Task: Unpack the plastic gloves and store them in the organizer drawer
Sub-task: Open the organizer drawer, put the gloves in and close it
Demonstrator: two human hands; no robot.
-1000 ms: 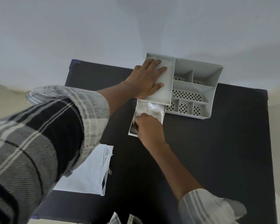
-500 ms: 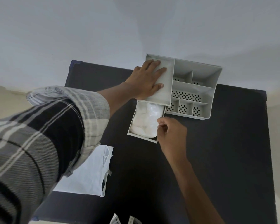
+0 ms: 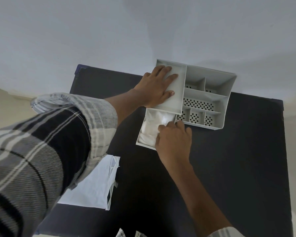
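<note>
left hand (image 3: 158,86) spread flat on organizer (image 3: 210,93) top, centre frame, likely steadying it. right hand (image 3: 173,139) fingers curled, tucking gloves (image 3: 150,129) into open drawer (image 3: 141,142).

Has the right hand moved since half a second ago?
Yes. The right hand has come back left over the open drawer, fingertips on the plastic gloves; the organizer stays put.

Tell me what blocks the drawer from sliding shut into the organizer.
The right hand lies over the open drawer's front corner, fingers on the gloves. Whether the gloves stick up too high cannot be told. The left hand presses the organizer from above.
</note>
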